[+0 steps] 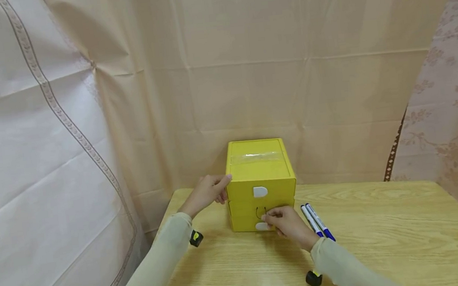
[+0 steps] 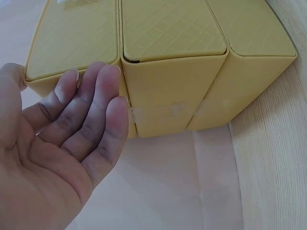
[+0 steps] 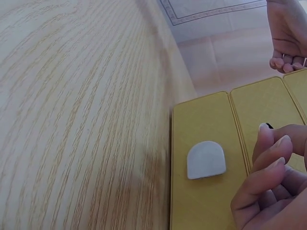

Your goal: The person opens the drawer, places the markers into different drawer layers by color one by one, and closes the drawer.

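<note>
A yellow three-section drawer box (image 1: 259, 168) stands on the table. White rounded tabs mark its top and bottom fronts; the middle front bears a thin black cord loop (image 1: 257, 212). My left hand (image 1: 209, 192) is at the box's left upper edge. Its thumb reaches the corner, and its loosely bent fingers (image 2: 112, 120) lie along the side. At the middle front, my right hand (image 1: 289, 224) pinches the cord loop between thumb and finger, the other fingers curled. The lower white tab (image 3: 206, 160) shows below this hand in the right wrist view.
Two white marker pens (image 1: 320, 222) with blue ends lie on the wooden table (image 1: 389, 228), right of the box. Clear tape (image 1: 255, 157) crosses the box's top. A beige cloth (image 1: 246, 66) hangs close behind, and a patterned white cloth (image 1: 25, 159) hangs at the left.
</note>
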`<state>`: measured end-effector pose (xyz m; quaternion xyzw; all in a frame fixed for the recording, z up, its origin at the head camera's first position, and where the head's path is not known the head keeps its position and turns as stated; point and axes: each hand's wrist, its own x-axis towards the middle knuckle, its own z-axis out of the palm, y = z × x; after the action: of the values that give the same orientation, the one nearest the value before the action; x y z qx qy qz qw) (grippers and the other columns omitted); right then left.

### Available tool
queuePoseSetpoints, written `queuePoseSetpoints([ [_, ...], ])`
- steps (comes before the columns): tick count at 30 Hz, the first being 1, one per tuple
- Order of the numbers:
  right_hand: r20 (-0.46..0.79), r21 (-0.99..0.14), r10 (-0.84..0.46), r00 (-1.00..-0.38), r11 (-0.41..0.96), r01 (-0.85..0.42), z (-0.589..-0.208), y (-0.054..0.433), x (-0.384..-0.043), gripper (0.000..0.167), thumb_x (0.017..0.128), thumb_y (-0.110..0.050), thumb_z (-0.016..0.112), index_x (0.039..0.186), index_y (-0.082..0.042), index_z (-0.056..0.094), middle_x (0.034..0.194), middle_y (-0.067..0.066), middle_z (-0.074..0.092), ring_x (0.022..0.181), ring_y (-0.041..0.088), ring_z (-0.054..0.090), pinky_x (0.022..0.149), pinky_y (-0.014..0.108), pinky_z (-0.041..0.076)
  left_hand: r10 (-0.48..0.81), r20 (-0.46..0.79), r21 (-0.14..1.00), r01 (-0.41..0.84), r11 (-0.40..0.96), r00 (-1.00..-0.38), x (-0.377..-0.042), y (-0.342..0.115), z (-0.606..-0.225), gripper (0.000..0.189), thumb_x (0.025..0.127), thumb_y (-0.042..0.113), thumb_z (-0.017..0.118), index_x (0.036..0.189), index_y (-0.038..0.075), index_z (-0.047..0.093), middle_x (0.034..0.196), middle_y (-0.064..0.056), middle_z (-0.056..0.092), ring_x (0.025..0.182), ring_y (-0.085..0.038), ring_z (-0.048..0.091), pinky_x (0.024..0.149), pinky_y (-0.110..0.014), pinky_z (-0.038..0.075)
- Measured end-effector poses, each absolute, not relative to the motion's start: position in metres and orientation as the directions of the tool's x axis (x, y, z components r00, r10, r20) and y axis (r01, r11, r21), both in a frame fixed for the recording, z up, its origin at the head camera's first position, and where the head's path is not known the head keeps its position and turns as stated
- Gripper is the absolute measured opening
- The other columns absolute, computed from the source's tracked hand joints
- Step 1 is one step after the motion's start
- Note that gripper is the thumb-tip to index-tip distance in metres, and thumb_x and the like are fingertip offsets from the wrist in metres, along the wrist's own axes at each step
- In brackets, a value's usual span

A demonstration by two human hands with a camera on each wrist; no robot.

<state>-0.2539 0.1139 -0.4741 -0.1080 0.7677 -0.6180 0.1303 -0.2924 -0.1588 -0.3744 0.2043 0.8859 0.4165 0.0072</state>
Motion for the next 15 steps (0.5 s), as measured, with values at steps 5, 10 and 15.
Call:
queuePoseSetpoints([
  [5,-0.062,-0.978,-0.365,-0.929,0.208,-0.017,-0.478,0.118,-0.256,0.032,0.104,-0.026,0.064,0.105,0.006,0.071,0.085,0.012,0.067,0.052,0.011,0.038,0.05,0.028,0.035,0.376,0.16,0.749,0.361,0.556,-0.912,-0.293,-0.159,-0.375,0.057,0.108,0.053,0.045,0.08,0.009,0.068,0.075,-0.012,0.071,0.069,-0.032,0.071,0.067,-0.039,0.06],
  [10,-0.075,-0.973,-0.389,-0.918,0.231,-0.019,-0.479,0.124,-0.254,0.029,0.106,-0.023,0.061,0.116,0.002,0.072,0.089,0.014,0.068,0.057,0.012,0.042,0.054,0.028,0.039,0.376,0.154,0.752,0.355,0.556,-0.914,-0.294,-0.16,-0.375,0.057,0.107,0.054,0.046,0.081,0.01,0.068,0.077,-0.015,0.071,0.07,-0.034,0.071,0.067,-0.037,0.059],
  [15,-0.073,-0.969,-0.398,-0.914,0.245,-0.029,-0.48,0.128,-0.25,0.03,0.106,-0.022,0.061,0.118,0.003,0.072,0.089,0.018,0.069,0.055,0.011,0.042,0.053,0.028,0.039,0.369,0.157,0.748,0.354,0.561,-0.916,-0.293,-0.16,-0.376,0.057,0.107,0.055,0.046,0.081,0.01,0.069,0.075,-0.012,0.071,0.068,-0.03,0.071,0.067,-0.037,0.059],
])
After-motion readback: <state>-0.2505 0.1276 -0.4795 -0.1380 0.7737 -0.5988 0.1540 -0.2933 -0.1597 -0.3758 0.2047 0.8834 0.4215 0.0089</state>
